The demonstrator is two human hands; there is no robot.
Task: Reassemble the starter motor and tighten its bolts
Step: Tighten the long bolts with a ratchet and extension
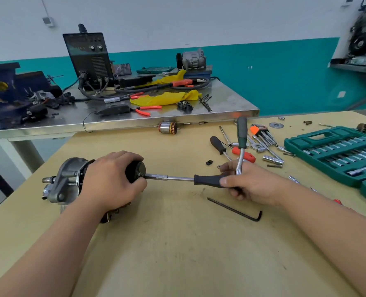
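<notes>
The grey-and-black cylindrical starter motor point(69, 176) lies on its side at the left of the tan wooden table point(177, 249), long axis left to right, silver nose housing pointing left and black end cap right. The left hand point(111, 179) arches over it, fingers curled round the black body. The right hand point(252, 183), palm inward, grips a black-handled socket driver point(207, 180) lying level with its tip on the end cap, and also a green-handled steel ratchet point(242, 133) pointing up.

I can't see the middle of the motor point(68, 179) under my left hand point(111, 179). My right hand point(250, 185) hides the end of the black handle point(207, 180). The green tool box point(302, 139) runs off the right edge. The machine point(364, 35) in the far corner is blurry.
</notes>
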